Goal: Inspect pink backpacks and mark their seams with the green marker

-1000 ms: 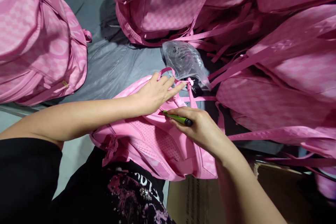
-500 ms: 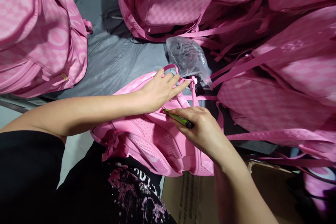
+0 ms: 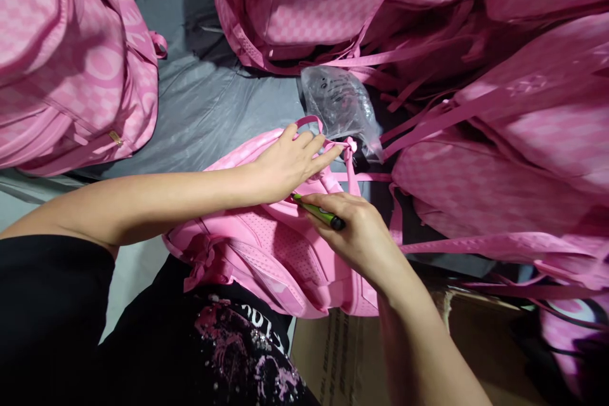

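A pink backpack (image 3: 285, 247) lies across my lap at the table's edge, its padded mesh back and straps facing up. My left hand (image 3: 292, 162) rests on its upper part with fingers stretched and spread, pressing the fabric near the small top loop (image 3: 310, 119). In my right hand (image 3: 354, 219) is a slim green tool (image 3: 316, 211) with a black butt end. Its tip meets the pink fabric just below my left palm. That tip is partly hidden, so the tool's exact kind is unclear.
Beyond the backpack, a clear plastic bag (image 3: 340, 101) lies on the grey table cover (image 3: 214, 108). Other pink checked backpacks stand at left (image 3: 80, 63), at the back (image 3: 328, 0) and heaped at right (image 3: 476, 184), straps trailing. Below sits a cardboard box (image 3: 333, 355).
My right hand and the green tool have shifted slightly left, the tip closer beneath my left palm. My left hand stays nearly in place on the backpack.
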The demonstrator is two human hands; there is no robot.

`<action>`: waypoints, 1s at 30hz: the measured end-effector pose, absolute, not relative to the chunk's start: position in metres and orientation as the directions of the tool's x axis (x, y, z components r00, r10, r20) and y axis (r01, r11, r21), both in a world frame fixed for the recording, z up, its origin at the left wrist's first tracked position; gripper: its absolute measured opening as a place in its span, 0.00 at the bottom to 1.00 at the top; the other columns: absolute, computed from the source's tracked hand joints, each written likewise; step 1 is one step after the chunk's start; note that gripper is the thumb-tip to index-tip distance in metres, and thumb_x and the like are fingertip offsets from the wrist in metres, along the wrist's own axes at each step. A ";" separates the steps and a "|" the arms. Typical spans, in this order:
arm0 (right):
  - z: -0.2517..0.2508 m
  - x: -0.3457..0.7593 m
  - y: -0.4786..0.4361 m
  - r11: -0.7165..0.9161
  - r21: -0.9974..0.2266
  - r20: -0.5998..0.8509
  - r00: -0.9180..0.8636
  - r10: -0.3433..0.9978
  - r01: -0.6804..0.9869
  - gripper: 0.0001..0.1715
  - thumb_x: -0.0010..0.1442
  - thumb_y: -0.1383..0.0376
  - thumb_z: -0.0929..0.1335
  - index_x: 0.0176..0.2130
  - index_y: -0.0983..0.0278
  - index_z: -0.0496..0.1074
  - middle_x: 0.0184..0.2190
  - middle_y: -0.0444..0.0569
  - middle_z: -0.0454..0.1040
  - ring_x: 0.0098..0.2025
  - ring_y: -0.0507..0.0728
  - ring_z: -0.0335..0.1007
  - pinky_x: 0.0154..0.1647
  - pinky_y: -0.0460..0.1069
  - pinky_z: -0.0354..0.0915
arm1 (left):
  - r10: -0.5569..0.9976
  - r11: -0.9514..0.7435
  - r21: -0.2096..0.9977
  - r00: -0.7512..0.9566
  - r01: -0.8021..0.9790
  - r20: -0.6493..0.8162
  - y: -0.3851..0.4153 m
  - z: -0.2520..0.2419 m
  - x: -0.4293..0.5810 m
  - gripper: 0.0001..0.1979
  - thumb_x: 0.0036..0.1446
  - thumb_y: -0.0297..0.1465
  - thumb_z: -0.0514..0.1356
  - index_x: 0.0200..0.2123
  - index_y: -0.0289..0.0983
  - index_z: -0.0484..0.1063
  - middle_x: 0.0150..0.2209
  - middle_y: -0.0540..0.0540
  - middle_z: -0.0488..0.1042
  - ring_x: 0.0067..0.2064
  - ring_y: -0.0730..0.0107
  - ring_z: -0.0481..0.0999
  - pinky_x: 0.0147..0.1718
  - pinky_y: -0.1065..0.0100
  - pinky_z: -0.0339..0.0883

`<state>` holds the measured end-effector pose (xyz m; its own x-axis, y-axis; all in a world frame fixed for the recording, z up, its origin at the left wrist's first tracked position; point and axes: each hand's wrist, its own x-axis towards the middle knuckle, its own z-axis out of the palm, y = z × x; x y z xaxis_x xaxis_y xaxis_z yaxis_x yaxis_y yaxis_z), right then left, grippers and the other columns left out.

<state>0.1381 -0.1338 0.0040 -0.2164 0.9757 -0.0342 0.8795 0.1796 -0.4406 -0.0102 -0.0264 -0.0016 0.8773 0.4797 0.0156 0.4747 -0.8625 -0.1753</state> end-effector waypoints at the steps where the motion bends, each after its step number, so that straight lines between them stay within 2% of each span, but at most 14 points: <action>1: 0.004 0.138 -0.134 0.174 -0.433 -0.041 -0.213 0.976 0.884 0.13 0.63 0.67 0.69 0.47 0.63 0.80 0.41 0.53 0.83 0.42 0.63 0.79 0.46 0.57 0.71 | 0.478 -0.863 -0.177 0.878 0.474 0.022 -0.026 -0.002 -0.010 0.32 0.67 0.26 0.46 0.73 0.36 0.43 0.66 0.34 0.60 0.61 0.49 0.64 0.57 0.52 0.56; 9: 0.003 0.134 -0.137 0.144 -0.424 -0.011 -0.164 0.986 0.894 0.14 0.63 0.66 0.68 0.47 0.62 0.80 0.41 0.52 0.83 0.41 0.63 0.79 0.45 0.57 0.71 | 0.480 -0.860 -0.185 0.877 0.476 0.026 -0.026 -0.003 -0.011 0.32 0.67 0.26 0.46 0.73 0.36 0.43 0.66 0.34 0.60 0.62 0.49 0.64 0.56 0.53 0.57; 18: -0.006 0.130 -0.143 0.100 -0.504 0.081 -0.068 0.994 0.858 0.14 0.61 0.67 0.68 0.45 0.61 0.80 0.41 0.52 0.83 0.41 0.63 0.80 0.45 0.57 0.73 | 0.491 -0.859 -0.162 0.871 0.487 0.018 -0.025 -0.003 -0.011 0.32 0.67 0.27 0.46 0.72 0.38 0.44 0.67 0.36 0.59 0.62 0.50 0.63 0.58 0.53 0.54; 24: -0.010 0.125 -0.144 0.056 -0.559 0.082 -0.012 0.997 0.827 0.15 0.60 0.67 0.69 0.46 0.63 0.80 0.42 0.52 0.83 0.42 0.62 0.80 0.48 0.58 0.73 | 0.496 -0.859 -0.140 0.868 0.492 0.003 -0.026 -0.004 -0.010 0.33 0.67 0.29 0.48 0.72 0.37 0.44 0.68 0.36 0.57 0.64 0.50 0.62 0.59 0.54 0.53; 27: -0.013 0.125 -0.144 0.030 -0.602 0.053 0.003 0.999 0.798 0.15 0.60 0.67 0.69 0.47 0.63 0.80 0.43 0.52 0.83 0.43 0.63 0.79 0.47 0.58 0.73 | 0.478 -0.871 -0.121 0.878 0.476 0.009 -0.023 -0.004 -0.009 0.34 0.67 0.32 0.51 0.72 0.36 0.42 0.69 0.35 0.56 0.65 0.48 0.60 0.60 0.53 0.53; 30: -0.017 0.128 -0.150 0.018 -0.616 0.075 0.036 0.997 0.788 0.15 0.60 0.66 0.69 0.47 0.63 0.80 0.42 0.52 0.83 0.42 0.63 0.79 0.46 0.59 0.72 | 0.443 -0.894 -0.097 0.896 0.438 -0.040 -0.015 0.004 -0.013 0.42 0.62 0.34 0.58 0.73 0.38 0.40 0.71 0.33 0.51 0.66 0.47 0.59 0.59 0.52 0.55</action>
